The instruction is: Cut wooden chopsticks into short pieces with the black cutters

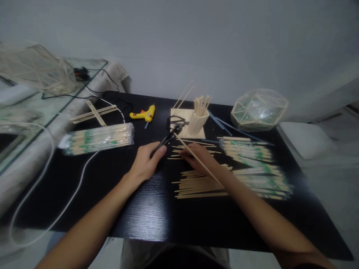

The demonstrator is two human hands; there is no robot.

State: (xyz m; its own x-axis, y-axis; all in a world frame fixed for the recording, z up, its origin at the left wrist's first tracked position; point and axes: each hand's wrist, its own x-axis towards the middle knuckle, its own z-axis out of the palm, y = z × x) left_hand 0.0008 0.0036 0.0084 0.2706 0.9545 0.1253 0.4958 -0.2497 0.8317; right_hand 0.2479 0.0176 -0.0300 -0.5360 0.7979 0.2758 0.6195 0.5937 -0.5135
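Stick-trimming step: left hand (146, 162) grips scissors (168, 136); right hand (200, 157) fingers pinch 1 stick (196, 158) pointing 11 o'clock; next, feed stick between blades.

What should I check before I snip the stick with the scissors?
1. Left hand touching the scissors: ok, its fingers rest on the blade end. Whether it grips them: cannot tell.
2. Fingers through the scissor handles: not ok, the handles lie away from the hand.
3. Right hand has a stick: ok, one long stick slants across it.
4. Stick between the blades: cannot tell, the tip lies close to the scissors.
5. Loose sticks out of the way: not ok, a pile lies under the right wrist.
6. Glue gun clear of the hands: ok, it lies further back on the table.
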